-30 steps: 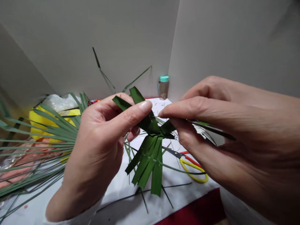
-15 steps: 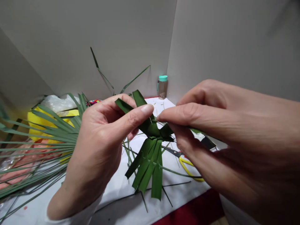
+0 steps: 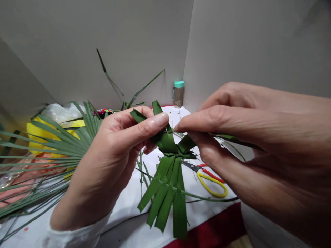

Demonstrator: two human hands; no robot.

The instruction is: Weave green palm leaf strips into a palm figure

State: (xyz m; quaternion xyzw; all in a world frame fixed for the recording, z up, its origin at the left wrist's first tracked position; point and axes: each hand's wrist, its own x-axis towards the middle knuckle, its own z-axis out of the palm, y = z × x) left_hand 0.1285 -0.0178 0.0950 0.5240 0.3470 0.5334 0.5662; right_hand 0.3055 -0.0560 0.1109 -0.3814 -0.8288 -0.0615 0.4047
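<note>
A woven green leaf figure (image 3: pixel 168 143) hangs in the air between my hands, its cut leaf strips (image 3: pixel 165 193) fanning downward. My left hand (image 3: pixel 113 148) is closed on its upper part, thumb on top, with two short strip ends poking up behind the thumb. My right hand (image 3: pixel 232 127) pinches a leaf strip (image 3: pixel 187 144) that leaves the figure's right side; the strip's far end (image 3: pixel 234 138) trails under the palm. The right index fingertip is close to a thin pale fibre near the left thumb. Fingers of the left hand behind the figure are partly hidden.
Below lie scissors (image 3: pixel 212 182) with yellow and red handles on a white cloth (image 3: pixel 124 227) with a red border (image 3: pixel 217 225). A large fan palm leaf (image 3: pixel 69 148) spreads at left beside yellow material (image 3: pixel 38 136) and a plastic bag (image 3: pixel 63 113). A bottle (image 3: pixel 178 94) stands by the wall.
The figure's lower strips have swung down and slightly right, toward me. My right hand has shifted slightly, and more of the scissors shows. Both hands keep their grips.
</note>
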